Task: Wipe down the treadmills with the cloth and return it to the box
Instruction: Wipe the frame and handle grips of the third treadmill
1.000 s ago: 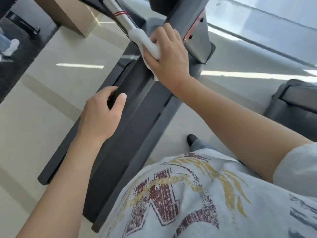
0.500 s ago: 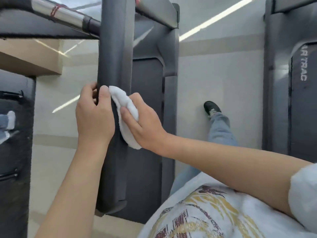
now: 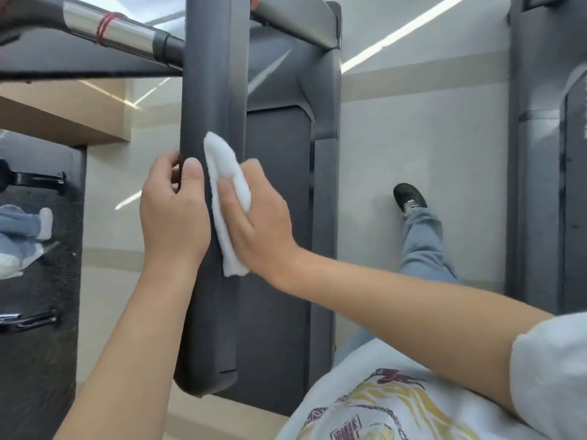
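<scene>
A dark grey treadmill handrail (image 3: 213, 90) runs down the middle of the view, above the treadmill's belt (image 3: 279, 217). My right hand (image 3: 260, 223) holds a folded white cloth (image 3: 225, 198) and presses it flat against the handrail. My left hand (image 3: 173, 214) grips the handrail's left edge just beside the cloth, thumb on top. The box is not in view.
A chrome bar with red bands (image 3: 111, 27) crosses the upper left. A second treadmill (image 3: 546, 185) stands at the right. My leg and black shoe (image 3: 409, 196) are on the pale floor between them. Another person's legs (image 3: 19, 233) show at the far left on a dark mat.
My right hand left the chrome bar and brought the cloth down onto the handrail. It now lies flatter and a little higher there. My left hand keeps its grip beside it.
</scene>
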Tool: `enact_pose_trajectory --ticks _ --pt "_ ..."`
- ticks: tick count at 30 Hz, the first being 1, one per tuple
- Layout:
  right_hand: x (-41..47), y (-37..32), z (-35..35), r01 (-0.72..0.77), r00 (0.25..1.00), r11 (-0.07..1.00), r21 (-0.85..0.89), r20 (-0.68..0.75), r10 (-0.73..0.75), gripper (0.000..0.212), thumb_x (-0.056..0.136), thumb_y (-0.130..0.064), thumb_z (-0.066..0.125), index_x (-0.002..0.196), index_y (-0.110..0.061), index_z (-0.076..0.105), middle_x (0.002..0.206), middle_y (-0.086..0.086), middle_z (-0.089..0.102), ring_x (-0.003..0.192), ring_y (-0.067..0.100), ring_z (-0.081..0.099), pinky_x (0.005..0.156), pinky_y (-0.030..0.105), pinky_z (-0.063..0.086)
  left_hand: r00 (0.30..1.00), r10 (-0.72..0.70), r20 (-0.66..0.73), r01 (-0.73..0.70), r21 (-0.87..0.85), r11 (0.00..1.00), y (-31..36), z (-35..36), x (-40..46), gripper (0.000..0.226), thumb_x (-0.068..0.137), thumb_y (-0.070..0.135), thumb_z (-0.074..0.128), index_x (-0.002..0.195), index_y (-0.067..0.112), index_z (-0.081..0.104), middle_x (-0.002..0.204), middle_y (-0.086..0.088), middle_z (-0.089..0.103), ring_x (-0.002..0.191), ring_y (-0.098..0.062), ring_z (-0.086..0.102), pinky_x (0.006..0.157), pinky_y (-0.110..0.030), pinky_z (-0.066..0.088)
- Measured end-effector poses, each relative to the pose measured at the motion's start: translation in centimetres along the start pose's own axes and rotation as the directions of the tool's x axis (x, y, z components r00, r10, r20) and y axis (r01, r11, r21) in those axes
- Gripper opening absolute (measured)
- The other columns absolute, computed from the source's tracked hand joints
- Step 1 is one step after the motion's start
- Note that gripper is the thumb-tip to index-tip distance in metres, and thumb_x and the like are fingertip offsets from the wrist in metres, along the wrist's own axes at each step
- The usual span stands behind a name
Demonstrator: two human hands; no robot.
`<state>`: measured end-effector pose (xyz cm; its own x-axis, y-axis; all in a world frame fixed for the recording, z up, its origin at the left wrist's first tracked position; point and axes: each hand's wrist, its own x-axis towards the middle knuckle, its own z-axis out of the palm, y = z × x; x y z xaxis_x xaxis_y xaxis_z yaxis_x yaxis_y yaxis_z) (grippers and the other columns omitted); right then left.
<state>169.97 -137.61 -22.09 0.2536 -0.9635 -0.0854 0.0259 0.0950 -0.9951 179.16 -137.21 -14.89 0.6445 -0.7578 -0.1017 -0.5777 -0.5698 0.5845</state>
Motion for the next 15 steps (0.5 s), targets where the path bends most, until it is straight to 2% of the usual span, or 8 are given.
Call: enact_pose_trajectory --ticks 2,5,9,12,15 --pt "-3.3 0.4 -0.3 -0.004 0.994 1.000 0.007 0.108 0.004 0.033 0.108 -0.035 0.047 0.090 -0.007 0.043 0.076 0.008 0.050 0.066 0.026 0.050 0.061 0.047 0.046 1.000 -0.016 0.002 0.016 -0.010 1.000 -0.2 0.0 0.1 0.022 0.108 0.031 0.047 0.115 0.019 0.064 0.086 0.015 0.058 0.073 0.009 0.054 0.064 -0.005 0.037" --pt "-3.1 0.5 -1.0 0.029 0.986 0.999 -0.029 0.164 -0.023 0.032 0.107 -0.036 0.046 0.090 -0.009 0.043 0.076 0.007 0.049 0.066 0.025 0.048 0.060 0.043 0.045 0.999 -0.032 -0.008 0.032 -0.038 0.999 -0.5 0.1 0.2 0.028 0.107 0.032 0.048 0.123 0.018 0.066 0.091 0.016 0.061 0.078 0.010 0.056 0.067 -0.003 0.037" --pt "3.0 -0.5 -0.9 0.022 0.999 0.998 -0.065 0.050 -0.018 0.027 0.110 -0.034 0.047 0.091 -0.016 0.041 0.075 0.003 0.049 0.064 0.022 0.051 0.058 0.042 0.047 1.000 -0.029 -0.012 0.028 -0.038 0.999 0.0 0.2 -0.1 0.019 0.110 0.030 0.044 0.111 0.023 0.061 0.085 0.017 0.058 0.075 0.014 0.054 0.067 -0.004 0.037" --pt "8.3 -1.3 -1.2 0.039 0.999 0.992 -0.117 -0.025 -0.042 0.027 0.111 -0.030 0.046 0.089 -0.016 0.037 0.071 0.003 0.046 0.060 0.016 0.046 0.056 0.035 0.044 1.000 -0.023 -0.018 0.022 -0.031 0.999 0.0 0.1 -0.3 0.028 0.110 0.037 0.041 0.116 0.022 0.064 0.082 0.015 0.056 0.076 -0.002 0.054 0.071 -0.020 0.041" --pt "12.0 -2.2 -2.1 0.075 0.997 0.980 -0.182 -0.020 -0.080 0.027 0.111 -0.030 0.044 0.088 -0.020 0.033 0.069 -0.010 0.037 0.059 0.008 0.040 0.056 0.027 0.039 0.999 -0.037 -0.023 0.037 0.000 0.999 0.2 0.1 -0.4 0.036 0.110 0.042 0.039 0.129 0.023 0.063 0.093 0.011 0.060 0.087 -0.015 0.056 0.078 -0.034 0.044"
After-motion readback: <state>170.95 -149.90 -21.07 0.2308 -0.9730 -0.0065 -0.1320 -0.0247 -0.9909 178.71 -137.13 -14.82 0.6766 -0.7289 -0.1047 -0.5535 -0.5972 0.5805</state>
